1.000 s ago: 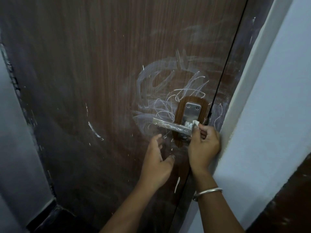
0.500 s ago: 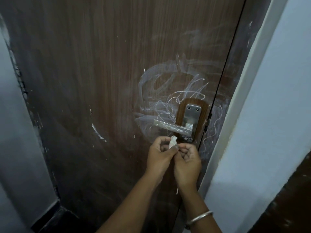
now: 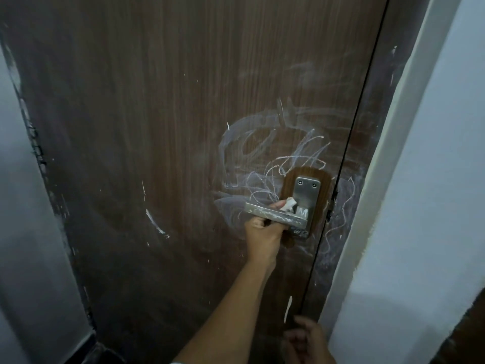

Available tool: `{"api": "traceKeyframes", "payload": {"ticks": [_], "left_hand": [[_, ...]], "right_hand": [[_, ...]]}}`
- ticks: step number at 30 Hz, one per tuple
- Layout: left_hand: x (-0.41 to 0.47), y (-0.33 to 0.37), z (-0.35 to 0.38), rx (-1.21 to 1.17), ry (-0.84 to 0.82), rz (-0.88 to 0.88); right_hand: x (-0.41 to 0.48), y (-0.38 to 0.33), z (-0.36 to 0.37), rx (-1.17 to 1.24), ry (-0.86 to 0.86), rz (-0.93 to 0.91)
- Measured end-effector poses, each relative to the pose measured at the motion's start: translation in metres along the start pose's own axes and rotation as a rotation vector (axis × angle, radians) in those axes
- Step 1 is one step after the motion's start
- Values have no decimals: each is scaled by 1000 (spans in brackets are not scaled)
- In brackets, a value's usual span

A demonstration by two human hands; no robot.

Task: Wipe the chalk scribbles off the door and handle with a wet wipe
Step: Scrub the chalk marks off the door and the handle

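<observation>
White wet wipe [image 3: 288,203] was pinched by the left hand [image 3: 265,232], tucked behind the chalked lever handle [image 3: 275,215], seemingly to scrub its root (right hand [image 3: 307,340] hung low, loosely curled, empty).

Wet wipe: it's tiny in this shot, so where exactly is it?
Head view, right of centre: the wet wipe is pinched in the left hand, just above the lever handle, beside the steel backplate.
</observation>
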State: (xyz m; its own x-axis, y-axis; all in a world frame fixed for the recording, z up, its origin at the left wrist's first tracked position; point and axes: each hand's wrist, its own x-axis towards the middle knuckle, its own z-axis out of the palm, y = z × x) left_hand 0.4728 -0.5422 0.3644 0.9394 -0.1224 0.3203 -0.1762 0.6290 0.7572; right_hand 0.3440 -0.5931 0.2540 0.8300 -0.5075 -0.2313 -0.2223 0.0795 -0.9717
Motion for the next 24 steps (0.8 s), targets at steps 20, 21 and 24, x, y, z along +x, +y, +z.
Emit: {"api": "traceKeyframes", "payload": {"ticks": [20,21,24], "left_hand": [[-14,-3,-9,316,28,136],[-14,-3,-9,325,37,129],[-15,-4,-6,299,73,85]], "right_hand": [[6,-50,19,-234,86,-580],[7,-52,20,-227,87,-594],[12,-58,22,-182,96,-648]]}}
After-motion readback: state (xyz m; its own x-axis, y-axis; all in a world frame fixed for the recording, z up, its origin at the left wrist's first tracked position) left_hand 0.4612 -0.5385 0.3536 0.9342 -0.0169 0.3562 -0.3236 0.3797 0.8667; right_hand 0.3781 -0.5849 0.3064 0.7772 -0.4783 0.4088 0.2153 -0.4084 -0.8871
